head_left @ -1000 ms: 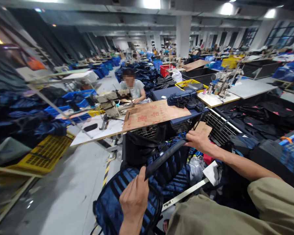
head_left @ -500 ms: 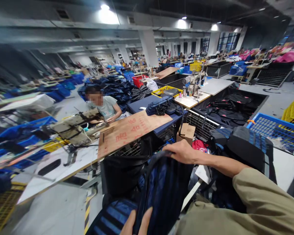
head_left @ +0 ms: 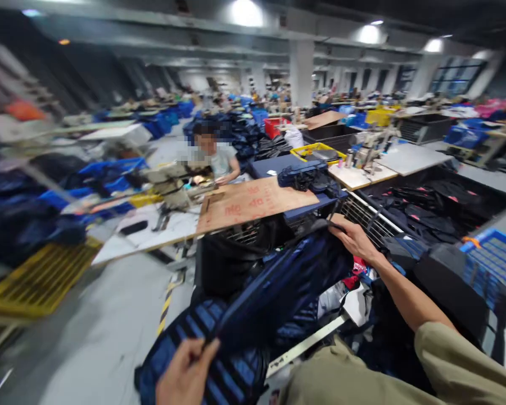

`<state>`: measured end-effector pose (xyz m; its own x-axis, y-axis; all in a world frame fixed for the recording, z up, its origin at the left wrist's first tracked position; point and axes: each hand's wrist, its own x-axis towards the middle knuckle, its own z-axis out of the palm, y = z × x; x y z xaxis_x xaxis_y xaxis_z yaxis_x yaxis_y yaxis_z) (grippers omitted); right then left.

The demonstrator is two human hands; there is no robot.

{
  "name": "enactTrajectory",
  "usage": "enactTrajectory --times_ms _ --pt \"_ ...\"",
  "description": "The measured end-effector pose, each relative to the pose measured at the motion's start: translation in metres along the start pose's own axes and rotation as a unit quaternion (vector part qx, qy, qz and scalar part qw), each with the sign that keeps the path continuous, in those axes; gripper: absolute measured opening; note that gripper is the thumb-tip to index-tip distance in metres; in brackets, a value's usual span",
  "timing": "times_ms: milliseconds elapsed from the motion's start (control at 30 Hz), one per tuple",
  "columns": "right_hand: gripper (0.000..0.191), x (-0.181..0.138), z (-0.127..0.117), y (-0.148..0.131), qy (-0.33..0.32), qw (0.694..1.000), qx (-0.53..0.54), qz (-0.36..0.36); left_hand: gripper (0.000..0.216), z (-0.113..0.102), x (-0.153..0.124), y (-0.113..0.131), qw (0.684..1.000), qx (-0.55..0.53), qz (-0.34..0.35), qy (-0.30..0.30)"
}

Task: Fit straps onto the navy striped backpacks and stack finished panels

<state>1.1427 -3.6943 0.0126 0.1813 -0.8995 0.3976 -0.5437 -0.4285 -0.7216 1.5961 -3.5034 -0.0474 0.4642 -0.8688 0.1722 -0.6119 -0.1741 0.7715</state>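
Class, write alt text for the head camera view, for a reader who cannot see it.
A person's left hand and right hand hold opposite ends of a dark blue backpack above a striped blue pile. Beyond, a plywood board lies on a workbench where a seated co-worker works at a sewing machine.

A long worktable [head_left: 152,239] runs across the middle, with a sewing machine [head_left: 172,180] standing on it and a brown board [head_left: 253,203] lying flat at its right end. Beyond it a blue table [head_left: 274,165] carries a dark bag [head_left: 307,175]. A pale table [head_left: 360,175] to the right holds small bottles [head_left: 349,160]. The grey floor [head_left: 105,332] bears a yellow crate [head_left: 37,278] on the left.
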Motion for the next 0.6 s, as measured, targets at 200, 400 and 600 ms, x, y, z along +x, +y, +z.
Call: enactTrajectory --times_ms 200,400,600 --pt "0.043 -0.017 -0.005 -0.006 -0.113 0.993 -0.012 0.021 0.027 -0.024 0.022 -0.014 0.941 0.166 0.18 0.234" --pt "0.034 -0.03 0.015 -0.012 -0.196 0.969 -0.084 -0.126 0.024 -0.024 -0.018 0.025 0.894 0.174 0.318 0.265" --pt "0.031 -0.048 0.064 -0.026 -0.187 0.924 -0.175 -0.285 0.024 -0.024 -0.041 0.047 0.93 0.075 0.312 0.178"
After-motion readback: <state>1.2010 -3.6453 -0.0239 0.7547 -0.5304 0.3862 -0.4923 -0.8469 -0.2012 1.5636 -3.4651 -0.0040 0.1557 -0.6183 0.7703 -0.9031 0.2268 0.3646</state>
